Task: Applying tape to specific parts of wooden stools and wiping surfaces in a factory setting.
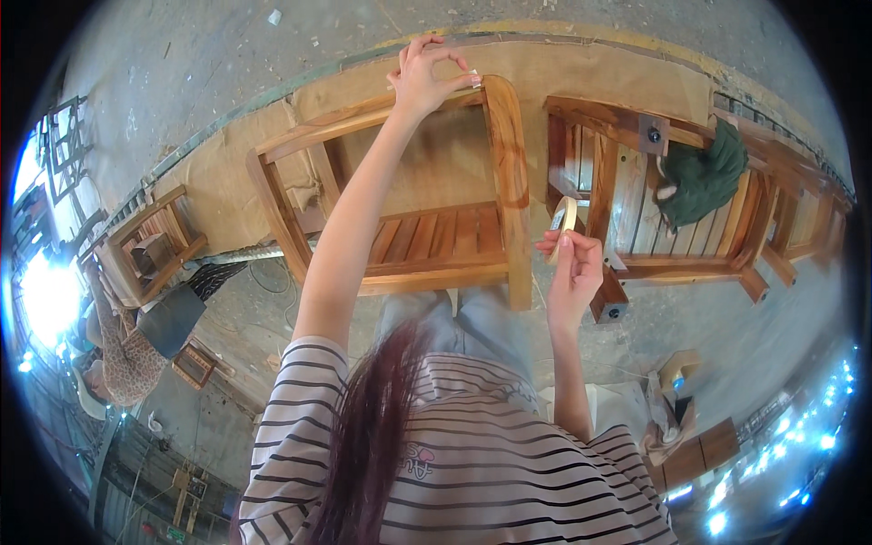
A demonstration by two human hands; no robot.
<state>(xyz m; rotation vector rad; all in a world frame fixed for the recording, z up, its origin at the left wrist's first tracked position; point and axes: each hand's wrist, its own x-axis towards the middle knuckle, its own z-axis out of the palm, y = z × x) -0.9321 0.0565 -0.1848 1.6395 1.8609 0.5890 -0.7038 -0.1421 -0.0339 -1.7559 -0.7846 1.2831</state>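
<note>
Pale roll in the right hand, white scrap in the left

The pale ring-shaped roll (569, 216), apparently tape, stands on edge in the right hand (577, 268), beside the near right part of the wooden chair frame (509, 150). That grip is clamped on the roll, thumb against fingers, probably to leave its rim free. The left hand (420, 84) reaches across the frame to its far right corner; its thumb and forefinger are together on a small white scrap (475, 78), a pinch that seems chosen for fine placing at the edge. The frame rests on the brown-covered bench (627, 73), its slatted part toward the person, presumably to keep the far rail within reach. To the right, a dark green cloth (704, 173) lies over a second wooden frame (672, 270). At far left is a co-worker's patterned sleeve (127, 359).
</note>
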